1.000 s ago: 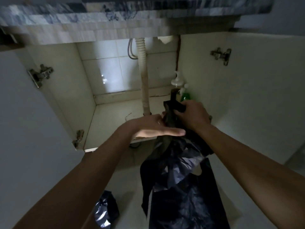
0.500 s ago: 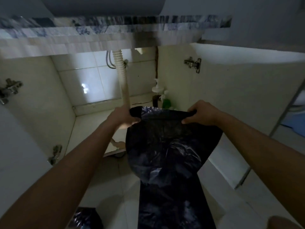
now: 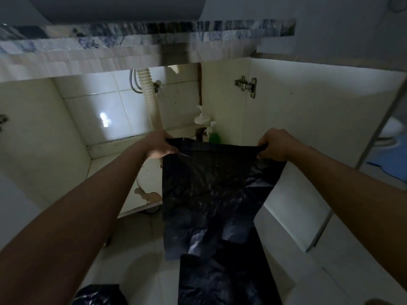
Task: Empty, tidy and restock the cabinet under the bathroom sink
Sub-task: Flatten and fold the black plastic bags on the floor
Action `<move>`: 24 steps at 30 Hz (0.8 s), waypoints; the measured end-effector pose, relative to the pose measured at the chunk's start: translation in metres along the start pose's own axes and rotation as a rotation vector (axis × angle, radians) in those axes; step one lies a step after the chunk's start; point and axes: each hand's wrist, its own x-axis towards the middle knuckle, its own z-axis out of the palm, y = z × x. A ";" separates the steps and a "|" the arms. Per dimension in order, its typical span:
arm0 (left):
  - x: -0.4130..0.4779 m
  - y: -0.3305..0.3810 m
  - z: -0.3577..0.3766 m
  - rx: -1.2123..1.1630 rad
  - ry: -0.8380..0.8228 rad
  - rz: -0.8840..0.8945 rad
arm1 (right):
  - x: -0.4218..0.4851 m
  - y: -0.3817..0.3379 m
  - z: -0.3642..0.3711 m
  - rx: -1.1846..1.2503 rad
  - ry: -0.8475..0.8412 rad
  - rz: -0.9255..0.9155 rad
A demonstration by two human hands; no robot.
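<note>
Currently a black plastic bag [image 3: 211, 186] is held stretched flat in front of the open cabinet [image 3: 72, 137]. Its top left corner is pinched by the left hand [image 3: 159, 145], fingers closed; its top right corner is gripped by the right hand [image 3: 275, 145], also closed. Two pump bottles [image 3: 208, 128] are seen standing at the cabinet's back right, beside the drain hose [image 3: 152, 102]. Another crumpled black bag [image 3: 99, 294] is seen on the floor.

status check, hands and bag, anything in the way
Left hand and right hand shut on black bag, stretched flat. Two pump bottles in cabinet behind it. Nothing blocking.
</note>
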 end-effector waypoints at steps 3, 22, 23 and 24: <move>0.008 0.005 0.004 0.088 0.202 -0.023 | 0.003 0.004 0.001 0.047 0.220 -0.023; -0.098 -0.011 0.059 -0.025 -0.739 -0.230 | -0.102 0.061 0.052 0.428 -0.618 0.185; -0.097 -0.008 0.068 0.027 -0.742 -0.240 | -0.103 0.061 0.062 0.391 -0.665 0.222; -0.095 -0.008 0.079 0.079 -0.768 -0.247 | -0.106 0.061 0.073 0.351 -0.710 0.248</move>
